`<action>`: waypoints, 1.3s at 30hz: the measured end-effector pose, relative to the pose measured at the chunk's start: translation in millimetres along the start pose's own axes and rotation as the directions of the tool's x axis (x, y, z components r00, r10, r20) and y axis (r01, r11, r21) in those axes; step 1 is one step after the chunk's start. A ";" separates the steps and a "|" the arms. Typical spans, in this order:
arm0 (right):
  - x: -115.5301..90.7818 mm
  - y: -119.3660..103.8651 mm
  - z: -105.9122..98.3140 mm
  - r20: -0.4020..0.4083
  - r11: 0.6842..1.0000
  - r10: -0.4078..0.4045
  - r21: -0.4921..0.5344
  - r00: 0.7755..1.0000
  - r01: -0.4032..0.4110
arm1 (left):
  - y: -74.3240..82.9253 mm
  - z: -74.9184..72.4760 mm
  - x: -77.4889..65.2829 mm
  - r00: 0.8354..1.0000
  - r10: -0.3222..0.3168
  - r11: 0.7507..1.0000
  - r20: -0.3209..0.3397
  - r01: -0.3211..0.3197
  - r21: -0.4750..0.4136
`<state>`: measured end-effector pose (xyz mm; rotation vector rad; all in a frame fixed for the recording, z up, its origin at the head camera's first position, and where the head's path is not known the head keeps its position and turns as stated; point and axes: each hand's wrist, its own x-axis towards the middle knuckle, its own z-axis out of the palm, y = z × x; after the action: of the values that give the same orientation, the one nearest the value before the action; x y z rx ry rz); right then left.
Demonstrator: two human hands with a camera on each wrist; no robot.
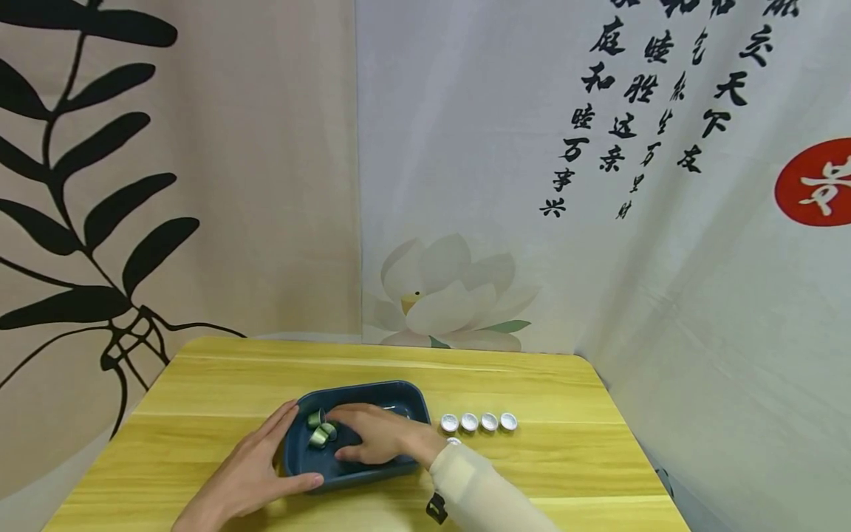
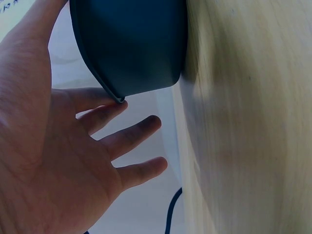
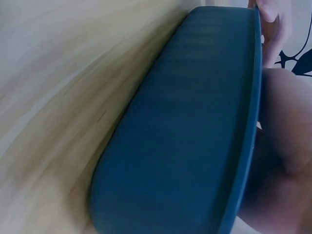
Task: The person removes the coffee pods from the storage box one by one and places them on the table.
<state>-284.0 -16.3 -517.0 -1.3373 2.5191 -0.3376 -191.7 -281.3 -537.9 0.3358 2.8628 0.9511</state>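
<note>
A dark blue rectangular tray [image 1: 372,479] sits on the wooden table. Small green coffee capsules [image 1: 319,437] lie clustered at its left end. My left hand [image 1: 247,467] spans that end, thumb at the near rim and index finger at the far corner. In the left wrist view its fingers [image 2: 131,136] are straight and spread, a fingertip touching the rim corner. My right hand [image 1: 382,436] reaches down into the tray, index finger close beside the capsules and thumb apart from it. From the right wrist, the tray's side wall [image 3: 180,117] hides much of that hand.
Right of the tray, several round white-topped pieces [image 1: 469,423] stand in a row on the table [image 1: 558,458]. Another one [image 1: 453,441] is partly hidden by my right wrist. Printed cloth [image 1: 279,185] hangs behind the table.
</note>
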 end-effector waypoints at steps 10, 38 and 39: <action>5.3 -2.5 1.9 0.019 1.000 -0.004 -0.016 1.000 0.004 | 0.3 0.0 -0.3 1.000 0.004 1.000 -0.004 -0.004 -0.001; 5.4 -1.5 3.0 -0.012 0.998 0.005 -0.062 1.000 -0.006 | 1.0 -1.7 -0.1 1.000 -0.004 1.000 0.008 0.004 -0.013; 5.5 -1.3 2.7 -0.014 0.998 0.003 -0.063 1.000 -0.003 | 1.0 -1.8 0.1 1.000 -0.009 1.000 0.009 0.009 -0.015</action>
<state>-284.9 -21.8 -519.9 -1.3585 2.5626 -0.2692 -191.9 -281.5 -535.9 0.3246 2.8453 0.9659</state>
